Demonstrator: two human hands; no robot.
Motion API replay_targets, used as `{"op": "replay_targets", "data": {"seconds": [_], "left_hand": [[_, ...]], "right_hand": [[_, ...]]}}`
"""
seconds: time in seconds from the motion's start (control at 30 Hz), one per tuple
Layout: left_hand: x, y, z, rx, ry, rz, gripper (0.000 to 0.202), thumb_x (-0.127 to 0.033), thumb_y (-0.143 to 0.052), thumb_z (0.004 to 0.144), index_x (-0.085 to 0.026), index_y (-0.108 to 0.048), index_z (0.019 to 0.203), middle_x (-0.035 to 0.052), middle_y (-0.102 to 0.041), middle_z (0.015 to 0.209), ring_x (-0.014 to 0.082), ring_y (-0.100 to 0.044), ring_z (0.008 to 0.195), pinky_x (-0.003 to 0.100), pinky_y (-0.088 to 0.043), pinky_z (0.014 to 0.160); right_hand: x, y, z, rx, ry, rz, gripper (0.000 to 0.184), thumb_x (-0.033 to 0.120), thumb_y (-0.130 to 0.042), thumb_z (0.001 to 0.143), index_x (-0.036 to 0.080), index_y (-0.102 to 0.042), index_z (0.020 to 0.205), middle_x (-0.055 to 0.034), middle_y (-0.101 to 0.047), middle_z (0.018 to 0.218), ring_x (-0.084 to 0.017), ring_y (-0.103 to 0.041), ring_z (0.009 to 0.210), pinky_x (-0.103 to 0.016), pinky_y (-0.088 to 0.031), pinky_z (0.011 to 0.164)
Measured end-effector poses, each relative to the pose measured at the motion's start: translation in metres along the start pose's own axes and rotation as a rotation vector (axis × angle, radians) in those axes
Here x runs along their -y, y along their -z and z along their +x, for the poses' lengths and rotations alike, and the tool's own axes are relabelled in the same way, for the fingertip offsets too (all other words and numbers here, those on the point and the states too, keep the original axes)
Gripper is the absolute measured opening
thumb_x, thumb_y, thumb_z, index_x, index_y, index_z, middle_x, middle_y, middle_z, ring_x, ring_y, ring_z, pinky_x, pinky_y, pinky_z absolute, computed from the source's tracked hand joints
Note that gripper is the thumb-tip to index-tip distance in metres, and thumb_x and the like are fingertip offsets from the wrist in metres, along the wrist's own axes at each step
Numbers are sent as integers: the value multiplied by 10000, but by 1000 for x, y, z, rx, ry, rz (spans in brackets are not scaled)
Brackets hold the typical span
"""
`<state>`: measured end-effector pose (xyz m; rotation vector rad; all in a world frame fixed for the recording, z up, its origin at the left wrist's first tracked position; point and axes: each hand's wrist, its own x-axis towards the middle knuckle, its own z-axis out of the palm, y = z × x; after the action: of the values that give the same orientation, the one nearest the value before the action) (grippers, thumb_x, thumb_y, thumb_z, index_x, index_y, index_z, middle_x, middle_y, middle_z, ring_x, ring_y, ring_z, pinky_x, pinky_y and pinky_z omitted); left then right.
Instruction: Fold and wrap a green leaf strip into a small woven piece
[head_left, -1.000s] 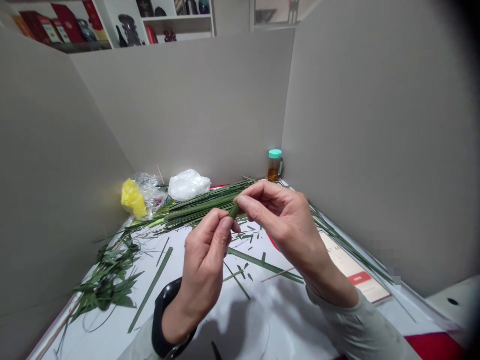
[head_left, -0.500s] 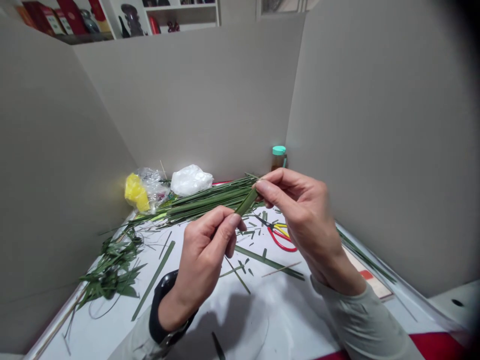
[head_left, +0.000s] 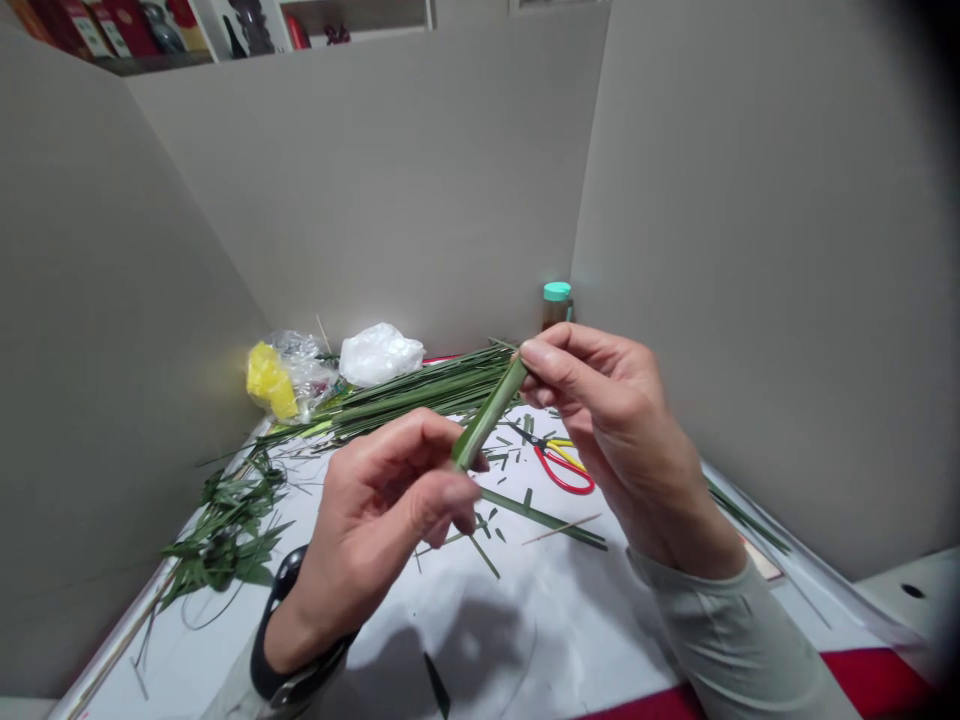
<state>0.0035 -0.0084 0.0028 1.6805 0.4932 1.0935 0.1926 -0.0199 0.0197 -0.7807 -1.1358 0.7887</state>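
Head view: leafy sprigs (head_left: 221, 525) sit on the bench (head_left: 420, 600), and here's the left hand (head_left: 371, 520), pinching the low end of a rolled green leaf (head_left: 489, 412) above the bench. The right hand (head_left: 615, 440), apart, grips its top, right over red-handled scissors (head_left: 559, 465).
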Motion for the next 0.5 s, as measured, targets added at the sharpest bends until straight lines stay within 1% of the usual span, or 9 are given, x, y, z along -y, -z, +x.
{"op": "replay_targets", "data": {"seconds": [0.1, 0.17, 0.23, 0.3, 0.37, 0.43, 0.5], "left_hand": [[-5, 2, 2, 18, 4, -20, 56, -228, -779, 829, -214, -737, 864, 1, -670, 683, 103, -581, 559, 187, -489, 490], [-7, 0, 3, -6, 14, -42, 93, -161, -771, 820, -220, -733, 882, 4, -687, 697, 108, -598, 551, 188, -511, 481], [-7, -3, 5, -22, 7, -78, 218, -102, -762, 810, -249, -722, 966, -2, -711, 732, 112, -614, 548, 194, -538, 484], [-7, -6, 6, -24, -15, -95, 399, -46, -759, 791, -297, -698, 1095, -6, -732, 782, 136, -658, 608, 210, -571, 511], [-7, -7, 6, -32, -48, -82, 519, -16, -748, 787, -334, -677, 1191, -3, -747, 837, 151, -682, 664, 228, -595, 551], [-7, -7, 5, -42, -67, -65, 513, -23, -739, 803, -337, -690, 1206, 6, -758, 884, 146, -678, 665, 238, -603, 576], [-7, -7, 4, -49, -70, -49, 434, -60, -740, 827, -319, -718, 1174, 16, -765, 908, 134, -662, 636, 244, -601, 585]], "right_hand": [[-1, 1, 2, 8, -18, 16, 204, 259, -701, 879, 187, -674, 690, 17, -587, 682, -94, -483, 625, -254, -405, 613], [-3, 1, 3, 18, -29, 24, 205, 260, -704, 872, 190, -672, 682, 17, -581, 677, -96, -477, 615, -257, -407, 611], [-3, 1, 3, 27, -36, 36, 201, 259, -709, 869, 191, -672, 683, 17, -578, 682, -96, -476, 617, -255, -408, 611], [-3, 1, 3, 48, -46, 41, 198, 264, -707, 876, 191, -672, 694, 15, -579, 696, -98, -480, 633, -252, -408, 616], [-1, 2, 2, 73, -60, 29, 205, 282, -699, 886, 191, -667, 705, 9, -583, 713, -103, -485, 653, -252, -410, 619], [0, 2, 2, 85, -65, 5, 214, 301, -690, 891, 192, -655, 710, 6, -583, 720, -108, -484, 657, -253, -413, 618], [1, 2, 2, 77, -56, -16, 218, 313, -680, 894, 196, -645, 713, 6, -575, 720, -108, -482, 652, -251, -419, 617]]}}
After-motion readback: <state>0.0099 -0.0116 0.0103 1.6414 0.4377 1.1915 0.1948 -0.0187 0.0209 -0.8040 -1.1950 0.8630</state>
